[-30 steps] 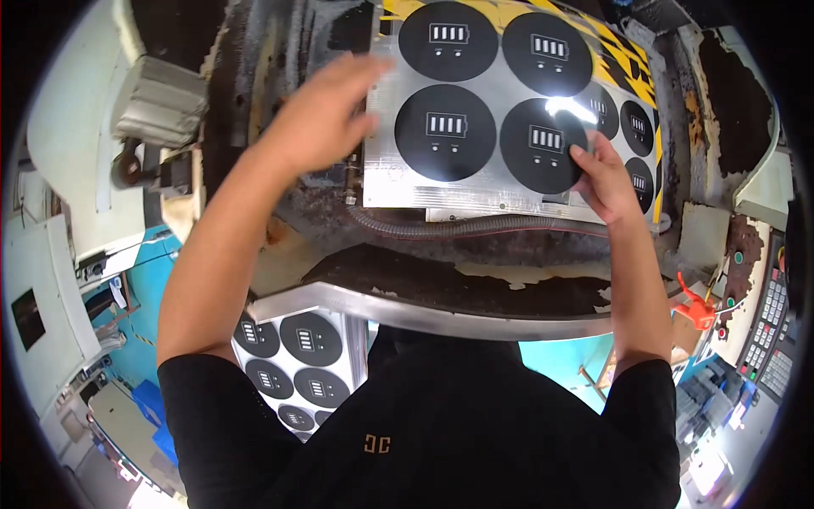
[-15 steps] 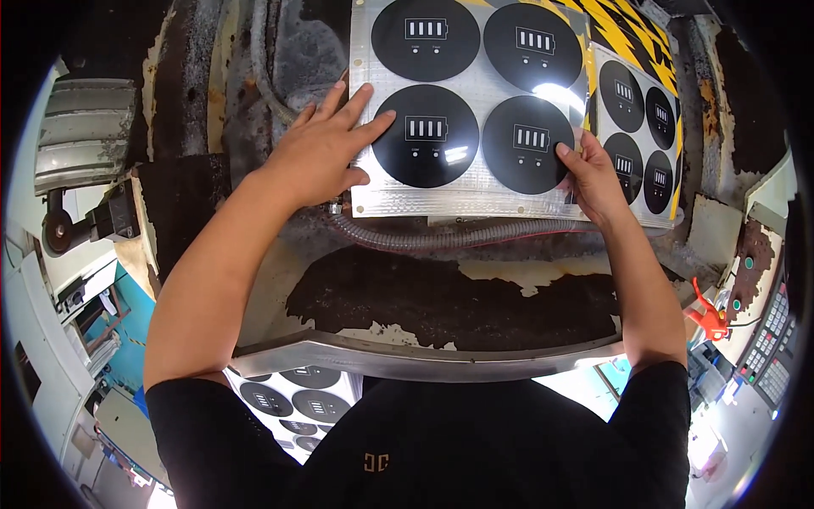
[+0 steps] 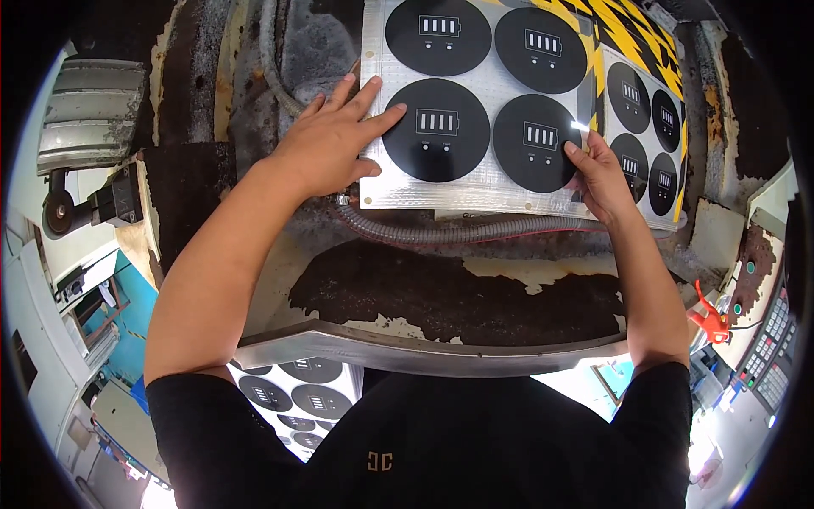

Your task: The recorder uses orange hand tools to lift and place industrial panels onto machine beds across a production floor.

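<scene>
A clear-and-white sheet [image 3: 449, 193] printed with large black discs [image 3: 437, 161] lies in front of me, each disc bearing a battery symbol. My left hand [image 3: 326, 140] rests on its left edge with fingers spread, the fingertips reaching the lower left disc. At the right edge, my right hand [image 3: 604, 178] pinches the sheet, thumb on top near the lower right disc and fingers curled beneath. Just beyond that hand lies a second sheet with smaller black discs [image 3: 629, 92], next to a yellow-and-black striped surface [image 3: 632, 30].
A ribbed grey hose [image 3: 458, 231] runs below the sheet. Nearer me curves a metal edge [image 3: 441, 358] past peeling, stained panels. More disc-printed sheets [image 3: 314, 390] show at lower left. On the right are a red-orange trigger-like tool [image 3: 712, 324] and a button panel [image 3: 770, 339].
The whole view has shifted slightly. Both hands keep nearly the same hold on the sheet, and the bright glare on its discs has shrunk and moved.
</scene>
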The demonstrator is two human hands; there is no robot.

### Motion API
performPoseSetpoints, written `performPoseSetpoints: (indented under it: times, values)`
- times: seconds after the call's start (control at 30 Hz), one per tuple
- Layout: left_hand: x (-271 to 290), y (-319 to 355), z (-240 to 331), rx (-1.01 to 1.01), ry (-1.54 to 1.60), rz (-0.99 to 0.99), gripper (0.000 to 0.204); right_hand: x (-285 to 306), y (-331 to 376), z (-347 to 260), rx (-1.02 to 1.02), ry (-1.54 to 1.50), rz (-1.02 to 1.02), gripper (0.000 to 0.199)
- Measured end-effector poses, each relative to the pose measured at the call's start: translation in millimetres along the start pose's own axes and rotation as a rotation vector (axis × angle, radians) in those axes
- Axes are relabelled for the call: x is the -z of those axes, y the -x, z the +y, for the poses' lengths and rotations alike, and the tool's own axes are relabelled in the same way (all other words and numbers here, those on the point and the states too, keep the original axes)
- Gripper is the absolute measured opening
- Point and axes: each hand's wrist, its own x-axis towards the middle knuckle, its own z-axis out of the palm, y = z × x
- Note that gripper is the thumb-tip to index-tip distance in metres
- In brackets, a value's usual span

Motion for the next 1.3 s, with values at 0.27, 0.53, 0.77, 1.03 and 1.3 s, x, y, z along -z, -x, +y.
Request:
performPoseSetpoints:
  times: [0.27,0.53,0.77,1.03,1.3]
  values:
    - [1.3,1.7,1.6,-0.004,-0.015,0.018,0.076,5.5,-2.5,4.3,-0.016,0.049,0.004,0.031]
    - [-0.1,2.6,2.2,0.006,-0.034,0.010,0.077,-7.1,2.5,-1.3,0.007,0.028,0.038,0.028]
    - [-0.9,1.9,2.4,0.011,-0.039,0.005,0.078,-0.5,-0.1,3.4,0.005,0.064,0.025,0.033]
    - [-0.7,1.8,2.4,0.009,-0.049,-0.003,0.080,-7.2,2.7,-0.1,0.015,0.052,0.032,0.032]
    - [0.3,0.7,1.9,0.001,-0.046,-0.014,0.083,-4.6,1.8,0.2,0.011,0.033,0.039,0.030]
